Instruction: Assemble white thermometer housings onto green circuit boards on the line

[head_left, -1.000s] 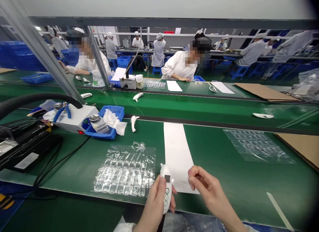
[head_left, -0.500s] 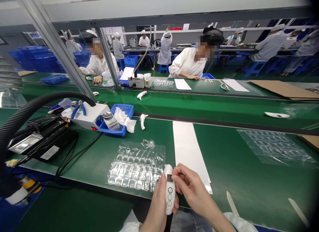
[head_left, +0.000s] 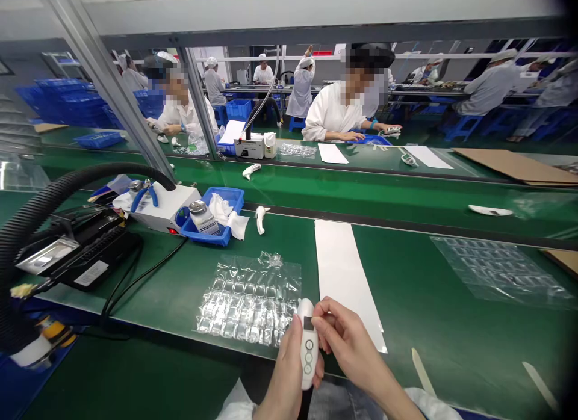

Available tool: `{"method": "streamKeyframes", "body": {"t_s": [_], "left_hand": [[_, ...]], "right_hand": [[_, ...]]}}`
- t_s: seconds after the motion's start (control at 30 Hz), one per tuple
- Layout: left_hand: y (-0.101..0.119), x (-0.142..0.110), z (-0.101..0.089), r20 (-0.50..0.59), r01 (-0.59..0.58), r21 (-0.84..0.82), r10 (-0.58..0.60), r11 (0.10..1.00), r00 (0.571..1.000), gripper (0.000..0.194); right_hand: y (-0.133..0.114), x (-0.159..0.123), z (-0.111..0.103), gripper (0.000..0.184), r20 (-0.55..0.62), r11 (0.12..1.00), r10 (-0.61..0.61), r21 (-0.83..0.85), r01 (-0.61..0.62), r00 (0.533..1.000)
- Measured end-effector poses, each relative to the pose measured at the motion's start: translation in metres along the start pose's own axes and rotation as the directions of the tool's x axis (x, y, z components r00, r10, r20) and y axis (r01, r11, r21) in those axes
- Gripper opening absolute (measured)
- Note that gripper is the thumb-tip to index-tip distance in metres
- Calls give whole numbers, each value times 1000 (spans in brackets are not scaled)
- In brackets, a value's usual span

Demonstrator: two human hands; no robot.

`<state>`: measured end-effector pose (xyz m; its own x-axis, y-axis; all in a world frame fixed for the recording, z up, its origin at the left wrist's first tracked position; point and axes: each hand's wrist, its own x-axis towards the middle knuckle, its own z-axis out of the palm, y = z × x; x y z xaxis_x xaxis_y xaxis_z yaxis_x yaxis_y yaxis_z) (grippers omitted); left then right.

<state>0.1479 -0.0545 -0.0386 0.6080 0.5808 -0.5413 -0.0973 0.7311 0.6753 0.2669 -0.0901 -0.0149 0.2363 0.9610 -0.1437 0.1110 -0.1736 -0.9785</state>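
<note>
My left hand (head_left: 283,375) is wrapped around a white handheld electronic device (head_left: 308,372), held upright above the bench's front edge. The device has a small dark display window near its top and three round buttons below. At the right edge of that window, the fingertips of my right hand (head_left: 345,333) are pinched together; what they hold, if anything, is too small to make out. Just beyond my left hand lies a clear plastic sheet (head_left: 248,299) of square pockets. A long white paper strip (head_left: 341,257) reaches back from behind my right hand.
A blue tray (head_left: 214,236) with a bottle and tissues stands beside a white box (head_left: 169,206) with blue-handled pliers. A black hose (head_left: 67,182) arches at left. White casing parts lie on the green conveyor (head_left: 361,191). Co-workers in white sit across.
My hands and the device stay almost the same. White parts on the conveyor have shifted left. The co-worker opposite has straightened and now holds a white part.
</note>
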Motion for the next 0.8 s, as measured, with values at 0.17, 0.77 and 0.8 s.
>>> {"method": "streamKeyframes", "body": {"t_s": [0.17, 0.77, 0.8], "left_hand": [[0, 1, -2, 34, -7, 12, 7, 1000, 999, 63], [-6, 0, -12, 38, -151, 237, 146, 960, 989, 46], [-6, -1, -14, 41, -133, 250, 127, 959, 991, 49]], "right_hand": [[1, 2, 1, 22, 7, 1000, 3, -9, -3, 1000], [6, 3, 13, 24, -31, 965, 39, 261, -30, 999], [4, 3, 12, 24, -36, 970, 19, 243, -10, 999]]}}
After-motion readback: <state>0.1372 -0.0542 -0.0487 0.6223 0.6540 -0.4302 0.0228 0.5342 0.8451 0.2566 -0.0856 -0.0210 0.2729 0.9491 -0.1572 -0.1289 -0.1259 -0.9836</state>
